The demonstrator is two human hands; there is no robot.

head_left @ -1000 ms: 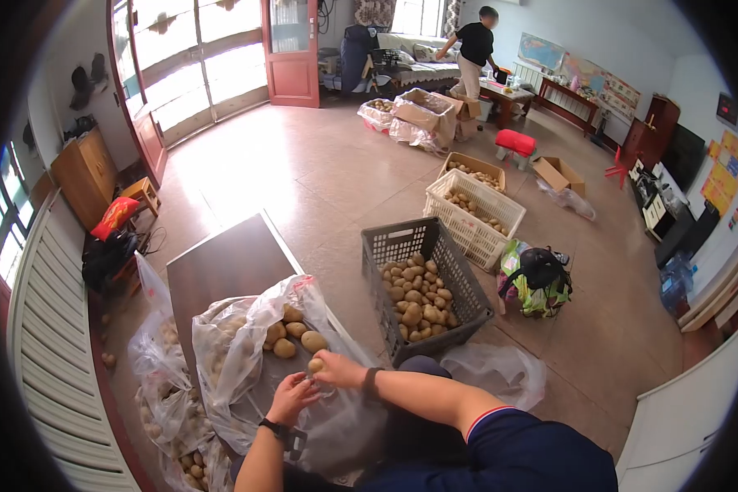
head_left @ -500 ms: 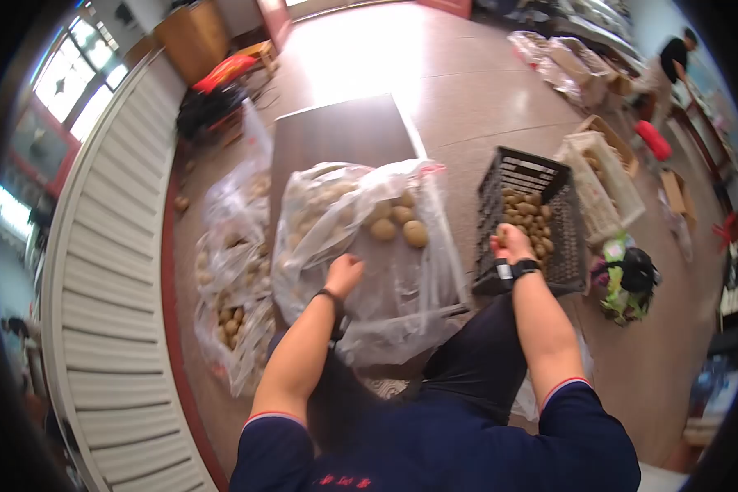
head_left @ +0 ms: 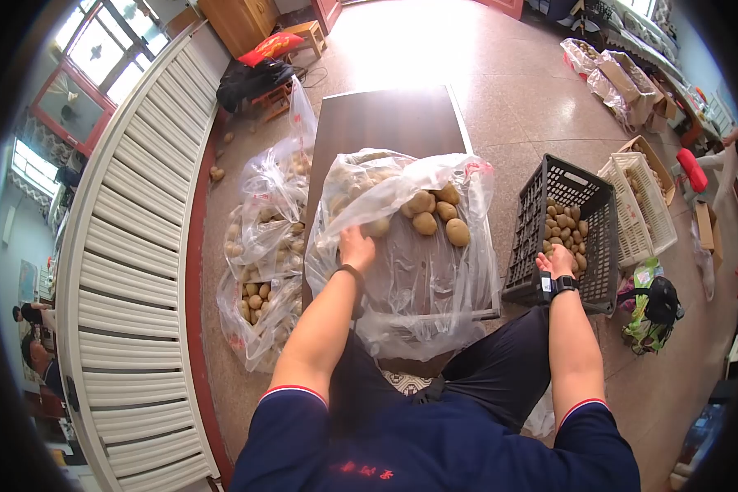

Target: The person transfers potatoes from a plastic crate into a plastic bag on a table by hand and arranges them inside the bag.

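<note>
A clear plastic bag (head_left: pixel 422 287) lies spread on a low dark table (head_left: pixel 381 123), with several potatoes (head_left: pixel 457 233) in its mouth and more under the cloudy film. My left hand (head_left: pixel 357 248) is at the edge of the bag's upper flap, its fingers closed on the film beside a potato. To the right, my right hand (head_left: pixel 557 261) is over the near end of a black plastic crate (head_left: pixel 518 238). Its fingers are apart, close to the small potatoes (head_left: pixel 567 225) heaped inside, and I see nothing held in it.
Left of the table, more plastic bags of potatoes (head_left: pixel 256 302) lie on the floor beside a white radiator (head_left: pixel 131 287). Right of the crate stand a cream basket (head_left: pixel 619 176) and a cardboard box (head_left: pixel 656 160). A green and black bag (head_left: pixel 652 307) lies nearer.
My left hand has moved up to the bag's flap. The fingers of my right hand, closed around a small potato before, are now apart over the crate. The view has shifted.
</note>
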